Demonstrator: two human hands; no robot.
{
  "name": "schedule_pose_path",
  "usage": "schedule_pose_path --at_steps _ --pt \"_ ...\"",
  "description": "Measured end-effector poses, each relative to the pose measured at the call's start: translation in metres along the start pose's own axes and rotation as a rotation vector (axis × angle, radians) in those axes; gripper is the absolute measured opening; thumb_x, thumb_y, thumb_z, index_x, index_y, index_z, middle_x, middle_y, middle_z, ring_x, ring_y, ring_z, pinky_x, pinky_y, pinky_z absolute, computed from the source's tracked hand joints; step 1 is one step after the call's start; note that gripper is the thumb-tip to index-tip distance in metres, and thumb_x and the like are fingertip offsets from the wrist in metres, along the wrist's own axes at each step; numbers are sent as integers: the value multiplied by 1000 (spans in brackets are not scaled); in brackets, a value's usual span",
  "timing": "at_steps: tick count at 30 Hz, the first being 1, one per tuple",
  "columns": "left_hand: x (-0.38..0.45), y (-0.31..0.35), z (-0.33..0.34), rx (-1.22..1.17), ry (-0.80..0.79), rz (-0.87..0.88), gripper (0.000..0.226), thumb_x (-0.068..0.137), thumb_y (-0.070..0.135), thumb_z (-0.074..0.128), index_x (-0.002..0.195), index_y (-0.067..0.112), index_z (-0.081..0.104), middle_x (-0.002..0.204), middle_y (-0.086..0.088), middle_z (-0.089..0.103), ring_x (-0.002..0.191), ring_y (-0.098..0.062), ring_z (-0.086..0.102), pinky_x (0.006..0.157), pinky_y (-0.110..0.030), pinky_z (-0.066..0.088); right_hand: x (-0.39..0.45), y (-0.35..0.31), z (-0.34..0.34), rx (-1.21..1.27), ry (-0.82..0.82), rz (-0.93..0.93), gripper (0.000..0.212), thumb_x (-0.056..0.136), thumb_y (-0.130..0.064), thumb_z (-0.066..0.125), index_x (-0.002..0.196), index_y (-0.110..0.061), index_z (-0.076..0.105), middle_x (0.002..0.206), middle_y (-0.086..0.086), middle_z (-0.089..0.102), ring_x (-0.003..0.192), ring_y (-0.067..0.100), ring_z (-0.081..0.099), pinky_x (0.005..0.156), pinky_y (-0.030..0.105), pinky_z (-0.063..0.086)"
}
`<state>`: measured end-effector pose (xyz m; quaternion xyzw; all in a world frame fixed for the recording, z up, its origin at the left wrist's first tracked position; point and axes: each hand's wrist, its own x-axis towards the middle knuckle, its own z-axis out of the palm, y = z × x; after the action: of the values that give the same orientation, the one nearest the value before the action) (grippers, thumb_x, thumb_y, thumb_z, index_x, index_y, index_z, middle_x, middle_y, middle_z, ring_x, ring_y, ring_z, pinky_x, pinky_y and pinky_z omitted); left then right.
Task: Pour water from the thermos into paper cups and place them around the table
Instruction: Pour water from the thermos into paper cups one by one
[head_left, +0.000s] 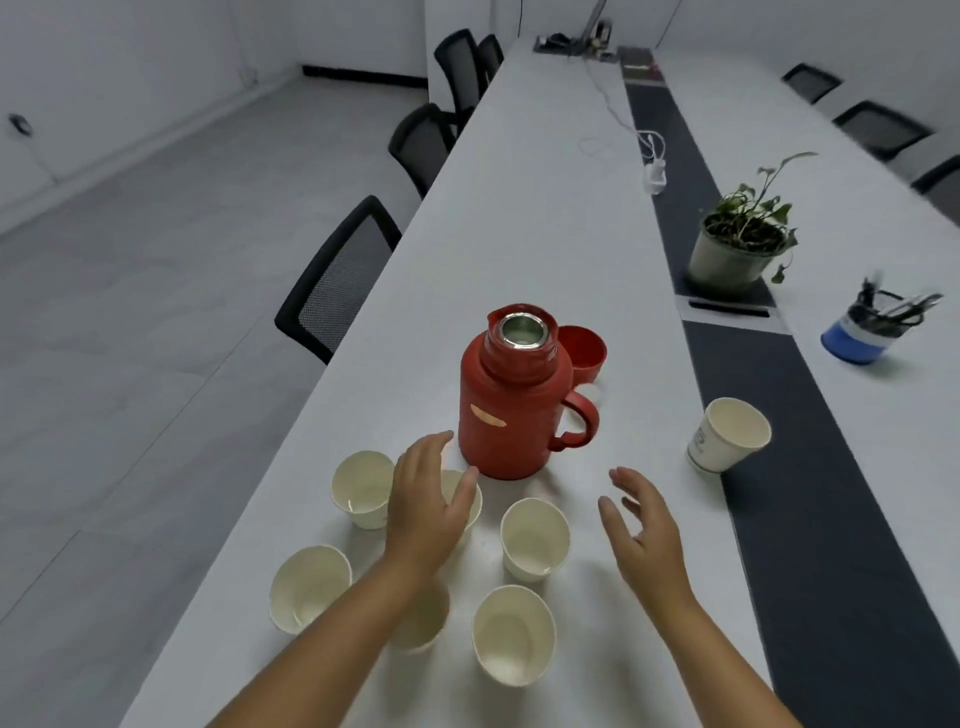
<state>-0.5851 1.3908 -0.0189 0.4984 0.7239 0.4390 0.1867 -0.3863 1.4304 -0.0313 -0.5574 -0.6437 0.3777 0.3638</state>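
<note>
Non-task clutter: potted plant (740, 248) on the dark centre strip (810, 467), blue pen holder (865, 330) to its right, white charger with cable (655, 174) further back, black mesh chairs (337, 280) tucked along both table sides.

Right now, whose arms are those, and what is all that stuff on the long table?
There is no machine here. A person wears a camera on their head, so this one picture looks down at their own arms. The left hand and right hand hover open, holding nothing. On the long white table stands a red thermos with a handle, its top open, and its round red lid sits behind it. Cream paper cups cluster near the hands; another printed paper cup stands apart at the right. Farther off are a potted green plant and a blue pen holder.
</note>
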Motion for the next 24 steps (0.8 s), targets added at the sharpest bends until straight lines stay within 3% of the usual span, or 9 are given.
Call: schedule_pose_path --at_steps 3,6,8,9,10,12,17,22,24 --pt "53 7 15 -34 -149 -88 75 77 32 69 138 11 30 139 -3 39 129 -20 37 106 -36 34 43 -15 13 -35 34 -35 54 72 -33 48 121 -9 46 113 -7 44 105 9 43 89 18 32" --pt "97 2 22 -155 -348 -98 103 51 33 81 136 28 25 132 10 42 125 -11 41 98 -23 35 81 -13 23 -3 -21 -15 18 78 -26 56 95 -23 50 87 -6 52 81 11 51 70 4 37" --pt "118 -2 23 -274 -480 -107 100 38 31 79 123 42 27 124 14 48 115 1 50 88 -12 40 102 -5 31 130 -80 82 10 76 -18 62 78 -23 53 69 -1 56 69 23 57 68 13 47" --pt "123 -5 23 -319 -513 -105 97 36 26 79 118 42 30 121 16 48 109 10 50 83 -6 41 111 1 35 193 -83 134 7 70 -18 62 73 -16 57 64 1 58 66 31 59 73 31 54" --pt "127 -7 24 -349 -523 -94 96 36 22 79 116 43 31 121 17 47 105 15 49 80 -3 41 117 6 38 234 -63 170 15 61 -19 61 67 -6 57 56 -2 56 60 35 57 73 49 53" --pt "129 -10 26 -376 -507 -74 96 36 22 79 117 43 31 123 16 47 104 18 48 80 0 39 125 10 43 278 -19 197 31 47 -26 56 56 3 51 42 -6 47 53 27 47 65 60 48" --pt "133 -11 24 -406 -473 -47 97 34 28 79 118 40 34 123 9 51 106 9 51 83 -4 41 130 -3 46 355 76 163 54 41 -35 51 60 15 50 39 -7 38 52 22 37 54 43 43" --pt "122 20 10 -470 -381 19 98 30 28 81 117 33 38 116 15 54 104 8 54 82 -6 42 123 -34 21 349 90 29 39 43 -32 51 52 7 46 51 12 39 52 24 40 51 50 45" --pt "114 33 0 -514 -331 29 98 27 28 81 116 30 39 113 16 54 100 10 55 80 -8 45 114 -52 6 313 78 -74 33 46 -32 50 49 1 45 49 7 40 50 21 39 50 42 43"
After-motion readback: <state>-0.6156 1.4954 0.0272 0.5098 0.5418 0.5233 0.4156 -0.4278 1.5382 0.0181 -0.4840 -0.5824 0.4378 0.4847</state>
